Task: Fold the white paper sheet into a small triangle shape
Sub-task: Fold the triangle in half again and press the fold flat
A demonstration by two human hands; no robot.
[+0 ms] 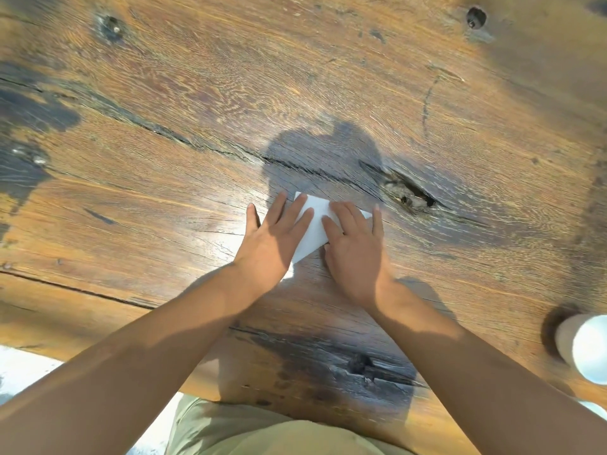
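Flat now, both hands' splayed grip (272,238) (356,247) atop creased, pointed white paper (315,221), rough cracked wood (197,126).

A folded white paper sheet (314,224) lies flat on the weathered brown wooden table (197,110), well in from its near edge. The left hand (274,239) and right hand (356,247) press on it palm down, fingers spread (only a tapering strip shows between them). A white paper cup (583,348) stands by the table's right edge.

White paper (314,224), brown grain-streaked table (197,110), white cup (588,348), khaki trousers (246,431)
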